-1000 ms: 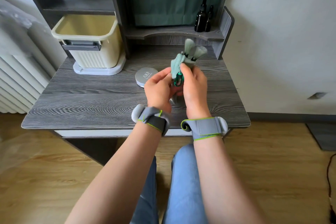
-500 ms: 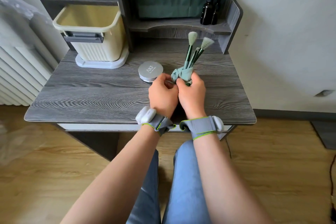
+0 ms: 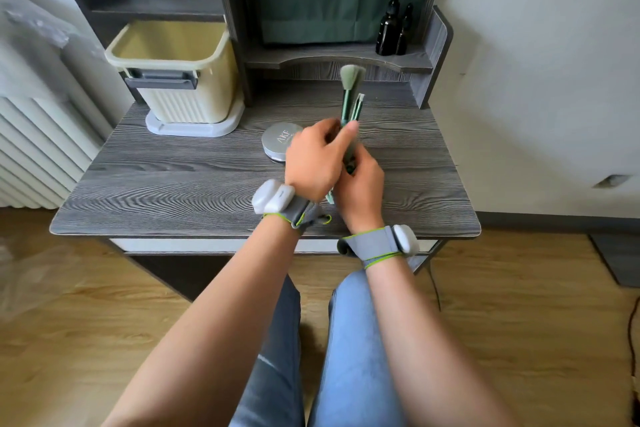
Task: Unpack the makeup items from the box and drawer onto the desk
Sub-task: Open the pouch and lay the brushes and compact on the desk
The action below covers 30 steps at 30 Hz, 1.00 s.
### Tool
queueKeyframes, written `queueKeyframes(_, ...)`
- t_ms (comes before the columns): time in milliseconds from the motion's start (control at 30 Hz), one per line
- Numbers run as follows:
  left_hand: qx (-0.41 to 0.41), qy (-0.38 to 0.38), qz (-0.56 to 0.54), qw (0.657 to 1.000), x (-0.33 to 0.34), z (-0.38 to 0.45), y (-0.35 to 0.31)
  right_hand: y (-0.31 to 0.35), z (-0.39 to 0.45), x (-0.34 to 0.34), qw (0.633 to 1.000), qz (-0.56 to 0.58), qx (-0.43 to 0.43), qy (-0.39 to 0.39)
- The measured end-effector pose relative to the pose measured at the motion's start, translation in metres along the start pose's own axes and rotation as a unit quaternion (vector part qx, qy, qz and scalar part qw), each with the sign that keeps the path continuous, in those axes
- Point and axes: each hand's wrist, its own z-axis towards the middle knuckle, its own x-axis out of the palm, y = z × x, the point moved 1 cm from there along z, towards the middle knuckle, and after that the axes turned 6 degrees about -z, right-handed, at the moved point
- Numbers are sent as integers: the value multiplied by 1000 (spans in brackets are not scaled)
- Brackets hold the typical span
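Left hand (image 3: 313,159): our fingers closed around the green makeup brushes (image 3: 349,104), thumb pressed to the handles, bristles up. Right hand (image 3: 360,189): curled shut on the lower handle ends, just below the left. Both wrists raised over the desk (image 3: 180,180), forearms converging. Round compact (image 3: 277,142): lying flat on the desk beside the left hand, lid lettered "AKF". Cream box (image 3: 180,80): rear left of the desk.

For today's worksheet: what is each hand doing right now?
Left hand: closed on the bunch of green-handled makeup brushes.
Right hand: closed on the same brushes' lower ends.
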Motion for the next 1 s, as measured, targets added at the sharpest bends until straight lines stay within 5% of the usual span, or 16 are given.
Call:
queueKeyframes(267,-57,87,-101,989,11,18,-8,-2,0,-6,999,24,-8,34)
queueKeyframes(533,-37,8,-280,959,-16,34,-50,-14,11,-33,996,37,74,-21)
queueKeyframes(767,-124,34,-93,987,4,34,-31,-34,40,-61,977,35,116,-173)
queueKeyframes(1000,-174,50,235,955,37,15,-11,-49,39,-59,970,-5,92,-223)
